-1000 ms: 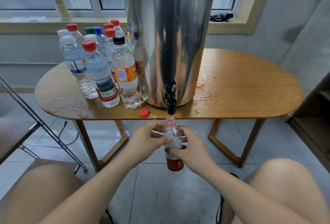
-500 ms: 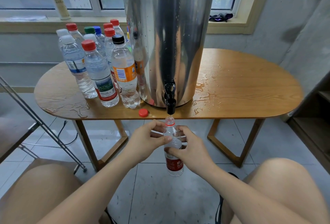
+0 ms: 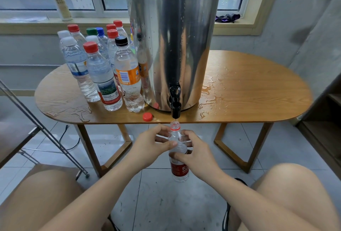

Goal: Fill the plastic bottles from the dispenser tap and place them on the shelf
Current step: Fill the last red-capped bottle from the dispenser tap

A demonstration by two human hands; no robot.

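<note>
Bottle (image 3: 180,170): upright, uncapped, mouth just under the tap (image 3: 175,110), below the front edge of the desk (image 3: 249,90).
Left hand (image 3: 151,145): fingers curled round its shoulder.
Right hand (image 3: 199,155): fingers gripping it just lower.

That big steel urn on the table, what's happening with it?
A seated person is filling bottles from it. Both hands, the left hand and right hand, grip an uncapped plastic bottle with its mouth right under the black tap of the dispenser. A loose red cap lies on the wet table nearby, and a group of capped bottles stands to its left.
</note>
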